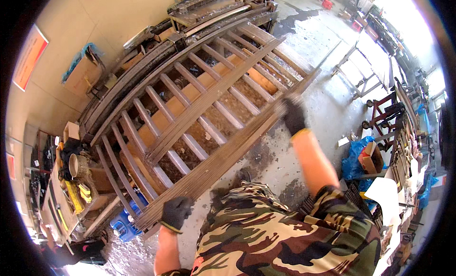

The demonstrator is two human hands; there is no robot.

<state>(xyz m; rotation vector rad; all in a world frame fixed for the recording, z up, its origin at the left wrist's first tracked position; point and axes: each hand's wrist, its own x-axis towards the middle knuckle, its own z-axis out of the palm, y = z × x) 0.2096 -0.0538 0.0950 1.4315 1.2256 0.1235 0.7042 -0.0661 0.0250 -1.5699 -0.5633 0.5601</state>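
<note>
Dark gloves cover both of my hands. My left hand [176,213] is closed, beside the near-left end of a bundle of long, thin brown strips [216,169]; whether anything is in its fingers is hidden. Farther right along the same bundle, my right hand [293,115] is at its near edge, its fingers smeared by motion. These strips lie along the front of a barred metal rack [174,163]. A second bundle of brown strips [209,96] rests across the middle of the bars, apart from the first. A thin strip end [327,57] juts out past the rack at the far right.
Behind the rack runs a long machine or bench [209,15] by the wall. A cluttered side table [92,200] stands left, with a blue jug [126,224] below. Right are a wheeled stand [361,69], a blue plastic bag [356,155] and piled strips. The concrete floor [270,157] is stained.
</note>
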